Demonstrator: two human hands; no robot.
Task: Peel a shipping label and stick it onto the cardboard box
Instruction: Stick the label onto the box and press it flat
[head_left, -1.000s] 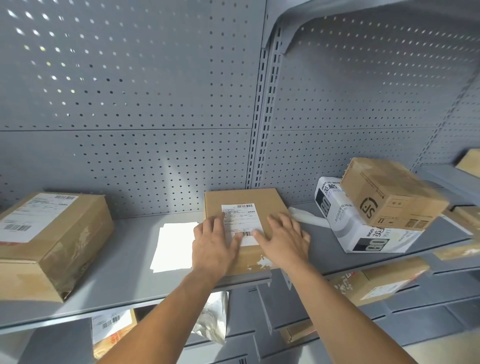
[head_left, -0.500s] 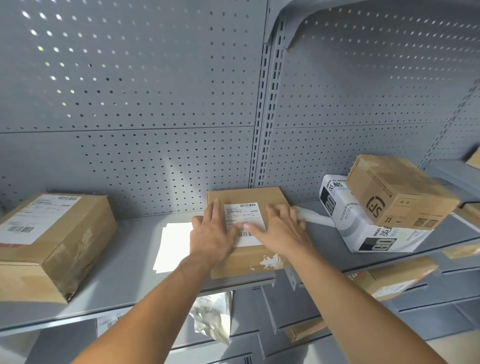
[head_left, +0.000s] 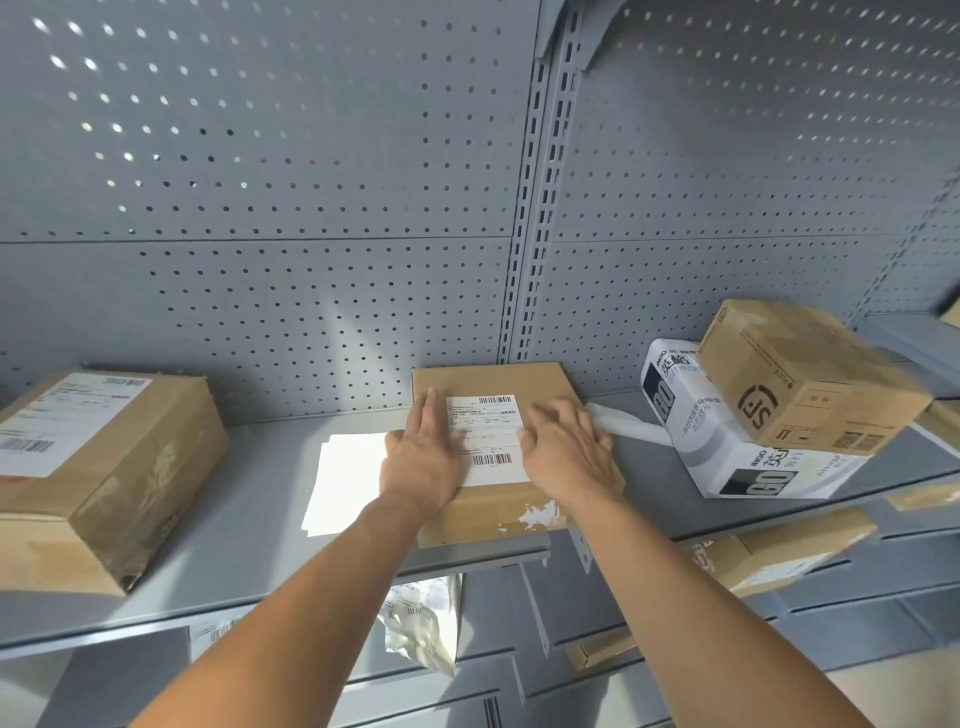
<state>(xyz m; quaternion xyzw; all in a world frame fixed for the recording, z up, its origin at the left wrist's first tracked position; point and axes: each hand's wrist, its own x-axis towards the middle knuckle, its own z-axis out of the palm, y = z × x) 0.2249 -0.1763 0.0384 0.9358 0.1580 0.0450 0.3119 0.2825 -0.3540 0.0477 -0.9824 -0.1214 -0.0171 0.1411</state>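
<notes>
A flat brown cardboard box (head_left: 493, 379) lies on the grey shelf against the perforated back panel. A white shipping label (head_left: 488, 441) with two barcodes lies flat on the box's top. My left hand (head_left: 423, 462) rests flat on the label's left edge, fingers extended. My right hand (head_left: 566, 452) lies flat over the label's right edge, fingers pointing left. Neither hand grips anything. Part of the label's sides is hidden under my hands.
White backing sheets (head_left: 345, 480) lie on the grey shelf (head_left: 249, 519) left of the box. A larger labelled box (head_left: 104, 467) stands at far left. At right, a brown box (head_left: 805, 374) leans on a white-and-black package (head_left: 727, 447). Lower shelves hold more parcels.
Both hands have slid outward from the label's middle to its edges, uncovering more of it. The view has shifted slightly.
</notes>
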